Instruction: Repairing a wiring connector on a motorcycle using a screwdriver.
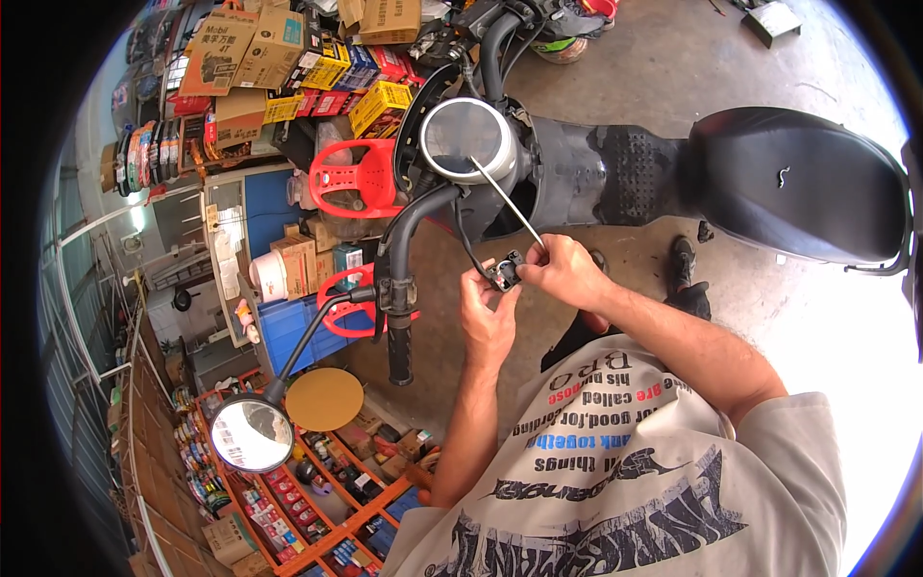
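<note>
Printed beige fabric shirt (615, 462), worn at six o'clock; small black plastic casing (505, 273), at dial centre, pinched by left hand (488, 325); slim silver metal rod (508, 203), aimed toward eleven, gripped closed-fingered by right hand (572, 275); work judged midway: casing opened, closing not yet done

my shirt (625, 471): cream, black, red, blue letters | my little part (503, 273): black | my stick (510, 205): silvery | seat (793, 188): black | chair (356, 179): red
</note>
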The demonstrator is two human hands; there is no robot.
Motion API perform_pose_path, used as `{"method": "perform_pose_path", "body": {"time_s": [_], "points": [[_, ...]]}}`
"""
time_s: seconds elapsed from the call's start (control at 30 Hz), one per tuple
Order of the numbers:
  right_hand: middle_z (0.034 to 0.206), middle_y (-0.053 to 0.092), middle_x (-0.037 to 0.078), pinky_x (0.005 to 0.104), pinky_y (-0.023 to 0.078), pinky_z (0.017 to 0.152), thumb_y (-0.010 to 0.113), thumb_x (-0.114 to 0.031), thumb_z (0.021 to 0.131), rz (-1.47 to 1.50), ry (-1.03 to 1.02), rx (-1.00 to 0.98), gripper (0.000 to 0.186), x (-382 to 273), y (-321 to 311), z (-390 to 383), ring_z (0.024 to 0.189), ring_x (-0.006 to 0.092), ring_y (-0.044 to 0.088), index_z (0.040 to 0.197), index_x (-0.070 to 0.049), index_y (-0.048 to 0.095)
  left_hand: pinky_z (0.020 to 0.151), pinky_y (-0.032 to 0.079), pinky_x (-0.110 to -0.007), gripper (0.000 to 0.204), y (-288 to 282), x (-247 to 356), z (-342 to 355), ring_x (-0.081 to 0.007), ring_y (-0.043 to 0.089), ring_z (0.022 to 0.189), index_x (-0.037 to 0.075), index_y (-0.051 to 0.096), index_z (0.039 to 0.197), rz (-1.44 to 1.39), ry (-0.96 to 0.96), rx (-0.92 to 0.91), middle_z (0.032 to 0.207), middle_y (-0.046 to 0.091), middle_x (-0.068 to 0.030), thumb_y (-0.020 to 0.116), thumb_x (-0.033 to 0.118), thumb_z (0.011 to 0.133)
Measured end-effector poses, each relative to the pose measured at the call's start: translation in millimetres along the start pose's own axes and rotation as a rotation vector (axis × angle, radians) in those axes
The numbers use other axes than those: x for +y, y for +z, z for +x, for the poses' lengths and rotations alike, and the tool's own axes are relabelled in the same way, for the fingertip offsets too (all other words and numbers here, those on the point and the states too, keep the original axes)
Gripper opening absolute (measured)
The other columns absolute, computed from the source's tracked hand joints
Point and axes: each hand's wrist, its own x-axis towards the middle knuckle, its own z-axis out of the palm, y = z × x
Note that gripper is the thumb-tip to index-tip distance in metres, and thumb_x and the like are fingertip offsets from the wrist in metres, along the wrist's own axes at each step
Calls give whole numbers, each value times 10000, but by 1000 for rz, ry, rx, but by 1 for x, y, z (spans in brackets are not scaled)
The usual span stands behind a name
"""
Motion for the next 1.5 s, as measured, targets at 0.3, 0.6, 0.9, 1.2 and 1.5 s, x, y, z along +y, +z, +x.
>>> {"method": "perform_pose_path", "body": {"time_s": [0.3, 0.6, 0.9, 1.2, 1.5], "points": [[712, 660, 163, 393, 531, 677, 716, -215, 759, 53, -11, 25, 251, -2, -3, 0, 707, 288, 676, 791, 19, 631, 892, 514, -291, 448, -1, -2, 0, -157, 612, 1018, -10, 452, 1224, -50, -44, -19, 1097, 599, -112, 661, -81, 835], [698, 611, 60, 325, 485, 617, 712, -195, 783, 83, 32, -39, 235, -7, -7, -4, 659, 140, 578, 844, 14, 622, 913, 502, -287, 461, -2, -2, -1, -152, 602, 1038, -8, 447, 1241, -89, -74, -29, 1125, 593, -112, 647, -95, 834], [713, 663, 154, 389, 523, 665, 693, -178, 757, 48, -13, -22, 205, -1, -1, -8, 690, 284, 670, 799, 17, 642, 944, 486, -291, 498, -4, -7, 0, -164, 589, 1090, -3, 440, 1279, -76, -62, -37, 1184, 578, -126, 635, -107, 832], [692, 623, 96, 349, 489, 624, 693, -149, 772, 22, -50, -6, 188, 5, 3, -9, 650, 175, 604, 828, 14, 615, 963, 479, -299, 502, -3, -9, 1, -173, 580, 1115, -8, 440, 1292, -82, -4, -42, 1212, 574, -131, 620, -119, 836], [676, 598, 60, 332, 484, 608, 682, -151, 790, 74, -51, -19, 186, 2, -1, -14, 652, 146, 588, 862, 5, 611, 916, 481, -274, 490, -2, -2, 0, -140, 586, 1051, 1, 444, 1293, -12, -27, -33, 1136, 586, -103, 631, -86, 849]]}}
